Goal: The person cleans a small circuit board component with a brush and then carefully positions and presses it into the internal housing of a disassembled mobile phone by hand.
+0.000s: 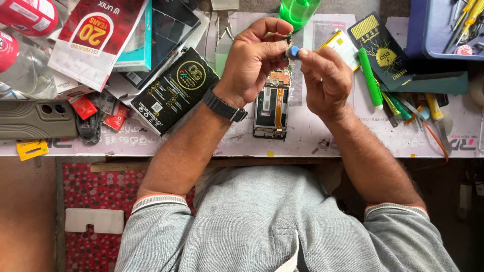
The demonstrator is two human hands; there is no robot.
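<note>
My left hand [254,60] and my right hand [325,78] meet above an opened phone frame [272,108] that lies on the work mat, its orange flex cable showing. Between the fingertips of both hands sits a small blue and grey part [292,51]. A small dark component [289,38] sticks up from my left thumb and forefinger. A dark watch is on my left wrist.
Black, red and white packages [174,90] crowd the left. A grey phone case [35,118] lies at the far left. A green marker [370,78], tweezers and tools [408,108] sit to the right, a blue tray [443,30] at the back right, a green bottle [298,11] behind.
</note>
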